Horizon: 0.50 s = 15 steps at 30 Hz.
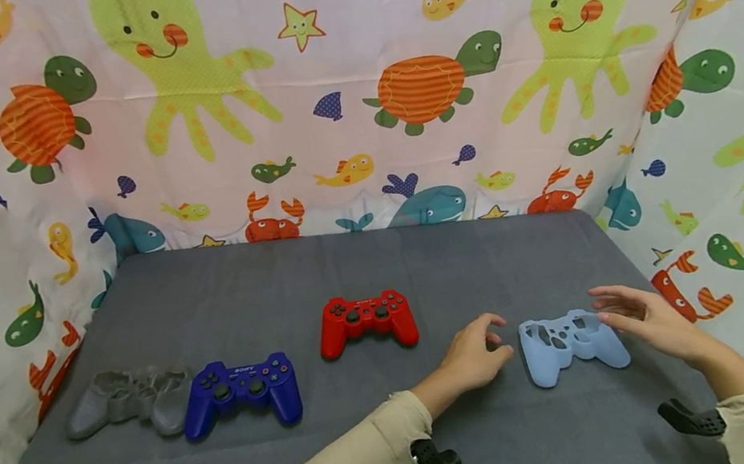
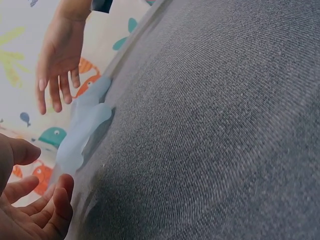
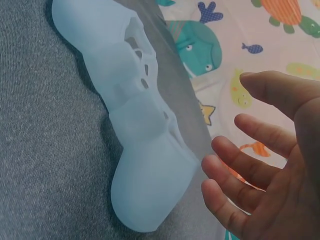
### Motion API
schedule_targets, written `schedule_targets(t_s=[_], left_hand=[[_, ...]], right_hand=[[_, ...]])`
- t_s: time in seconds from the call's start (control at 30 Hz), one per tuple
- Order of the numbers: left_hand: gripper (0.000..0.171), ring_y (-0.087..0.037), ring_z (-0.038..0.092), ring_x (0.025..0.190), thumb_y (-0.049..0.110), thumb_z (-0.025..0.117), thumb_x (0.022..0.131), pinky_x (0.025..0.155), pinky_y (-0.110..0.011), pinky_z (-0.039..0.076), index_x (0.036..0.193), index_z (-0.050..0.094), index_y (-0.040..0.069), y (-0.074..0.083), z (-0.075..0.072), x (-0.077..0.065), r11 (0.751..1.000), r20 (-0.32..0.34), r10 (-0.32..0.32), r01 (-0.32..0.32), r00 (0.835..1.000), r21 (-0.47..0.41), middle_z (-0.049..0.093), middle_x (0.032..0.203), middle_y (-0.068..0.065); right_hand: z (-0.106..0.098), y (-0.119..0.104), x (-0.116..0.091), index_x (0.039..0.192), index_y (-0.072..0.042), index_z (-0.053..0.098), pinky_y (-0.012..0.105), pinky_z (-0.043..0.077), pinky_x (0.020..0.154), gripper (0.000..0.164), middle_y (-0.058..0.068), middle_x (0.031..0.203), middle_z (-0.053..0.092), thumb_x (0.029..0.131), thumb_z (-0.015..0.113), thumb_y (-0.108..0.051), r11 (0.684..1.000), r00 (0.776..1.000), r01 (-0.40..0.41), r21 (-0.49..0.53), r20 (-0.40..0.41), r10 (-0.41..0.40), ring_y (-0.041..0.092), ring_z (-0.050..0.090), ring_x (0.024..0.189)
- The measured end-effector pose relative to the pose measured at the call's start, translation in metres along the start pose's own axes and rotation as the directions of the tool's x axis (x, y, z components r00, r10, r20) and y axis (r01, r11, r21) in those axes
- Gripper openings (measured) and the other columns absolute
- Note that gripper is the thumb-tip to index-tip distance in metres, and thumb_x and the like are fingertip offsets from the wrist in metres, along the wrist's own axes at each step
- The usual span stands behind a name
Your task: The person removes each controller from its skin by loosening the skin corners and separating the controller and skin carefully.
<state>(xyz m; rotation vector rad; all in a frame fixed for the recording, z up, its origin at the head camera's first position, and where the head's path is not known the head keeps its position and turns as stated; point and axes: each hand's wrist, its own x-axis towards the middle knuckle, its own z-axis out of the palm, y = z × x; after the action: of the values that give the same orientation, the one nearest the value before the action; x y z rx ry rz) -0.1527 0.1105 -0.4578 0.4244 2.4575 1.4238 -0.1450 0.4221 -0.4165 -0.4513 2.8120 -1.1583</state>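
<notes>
A light blue silicone controller cover (image 1: pixel 563 344) lies on the grey cloth at the right, its button holes facing up. My left hand (image 1: pixel 474 356) hovers just left of it, fingers loosely bent with nothing between them. On the other side my right hand (image 1: pixel 649 319) is held beside the cover with relaxed, spread fingers, also holding nothing. In the right wrist view the cover (image 3: pixel 145 125) lies near my fingertips, with a small gap between. The left wrist view shows the cover (image 2: pixel 82 130) between both hands.
A red game controller (image 1: pixel 367 322) lies near the middle of the grey table (image 1: pixel 377 263). At the left, a blue game controller (image 1: pixel 240 395) touches or slightly overlaps a grey silicone cover (image 1: pixel 169 406). Curtains printed with sea animals (image 1: pixel 423 90) hang behind and at the sides.
</notes>
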Motion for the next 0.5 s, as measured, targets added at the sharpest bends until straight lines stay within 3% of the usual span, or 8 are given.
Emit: schedule_targets(t_s=[0.37, 0.5], left_hand=[[0.034, -0.011, 0.061, 0.092, 0.023, 0.069, 0.095, 0.079, -0.028, 0.048, 0.129, 0.064, 0.02, -0.003, -0.01, -0.004, 1.0, 0.016, 0.026, -0.026, 1.0, 0.003, 0.069, 0.106, 0.003], [0.034, -0.012, 0.062, 0.094, 0.022, 0.068, 0.095, 0.08, -0.029, 0.048, 0.129, 0.064, 0.019, -0.004, -0.015, -0.006, 0.999, 0.016, 0.029, -0.03, 0.999, 0.014, 0.07, 0.107, 0.002]], right_hand=[[0.007, -0.011, 0.006, 0.139, 0.002, 0.051, 0.018, 0.053, 0.078, 0.041, -0.034, 0.115, 0.056, 0.101, 0.06, -0.011, 0.999, 0.999, 0.032, 0.004, 0.014, -0.032, -0.013, 0.058, 0.102], [0.013, -0.018, 0.009, 0.137, 0.003, 0.053, 0.018, 0.053, 0.079, 0.04, -0.034, 0.116, 0.057, 0.1, 0.061, -0.009, 0.997, 0.997, 0.077, 0.009, 0.009, -0.078, -0.011, 0.06, 0.103]])
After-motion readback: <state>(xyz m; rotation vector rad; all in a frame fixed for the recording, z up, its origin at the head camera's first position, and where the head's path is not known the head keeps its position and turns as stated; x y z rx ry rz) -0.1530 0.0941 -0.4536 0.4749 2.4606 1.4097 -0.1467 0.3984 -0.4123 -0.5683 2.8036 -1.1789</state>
